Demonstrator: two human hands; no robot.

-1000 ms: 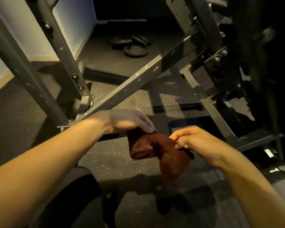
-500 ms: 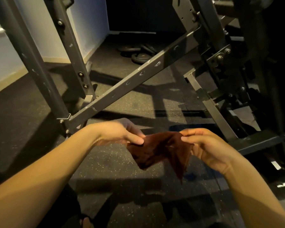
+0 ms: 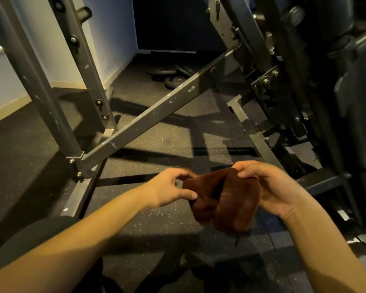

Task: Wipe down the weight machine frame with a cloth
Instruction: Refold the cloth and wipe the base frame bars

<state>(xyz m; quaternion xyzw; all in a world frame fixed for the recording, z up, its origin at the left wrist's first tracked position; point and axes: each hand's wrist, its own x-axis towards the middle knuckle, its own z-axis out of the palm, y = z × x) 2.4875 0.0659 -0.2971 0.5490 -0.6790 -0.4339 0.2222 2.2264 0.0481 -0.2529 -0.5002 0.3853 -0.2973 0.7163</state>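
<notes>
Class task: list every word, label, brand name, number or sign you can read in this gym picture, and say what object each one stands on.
None: no readable text anywhere in this view.
The diagonal frame bar bears only pale scuff marks and holes, no letters.
The brown cloth, held between the left hand and right hand, shows no tag or print.
The weight plates on the floor are too dark and small to read.

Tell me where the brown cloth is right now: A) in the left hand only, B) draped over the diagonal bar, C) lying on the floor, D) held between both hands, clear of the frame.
D: the left hand and right hand both grip the cloth, apart from the diagonal bar.
</notes>
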